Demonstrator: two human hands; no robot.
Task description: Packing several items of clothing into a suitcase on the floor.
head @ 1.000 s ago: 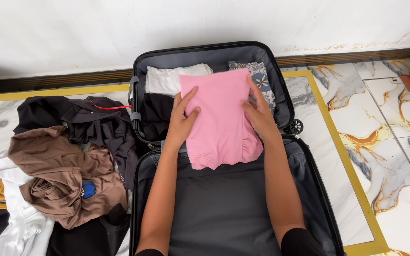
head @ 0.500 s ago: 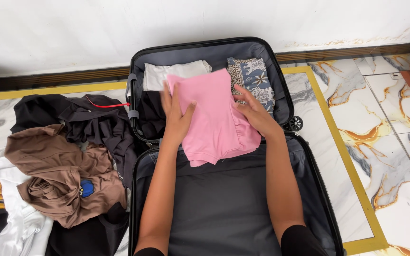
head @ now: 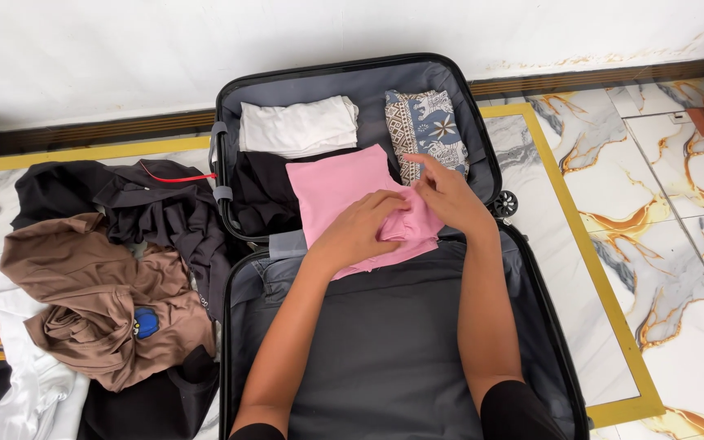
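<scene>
Two hands met on one folded pink garment (head: 344, 189), which lay in the far half of the open suitcase (head: 482, 155), its near edge spilling over the hinge toward the grey-lined near half. I saw it run long from the far left to the near right, soft knit, smooth on top and bunched into a ridge at its near right corner. That ridge sat right under both hands. The left hand (head: 360, 232) reached across with fingers curled down, pinching the bunched fabric, so it was nearly closed on the cloth. The right hand (head: 450, 195) came in from the right, fingers partly bent, fingertips on the same corner; I could not tell whether it gripped or only pressed. Neither hand was clearly nearer.

Beside the pink piece lay a dark garment (head: 262, 200) to its left, a folded white cloth (head: 299, 126) beyond, and a patterned blue-grey cloth (head: 427, 126) at the far right. Left of the case, on the marble floor (head: 678, 244), a loose pile of brown and black clothes (head: 99, 285) sprawled.
</scene>
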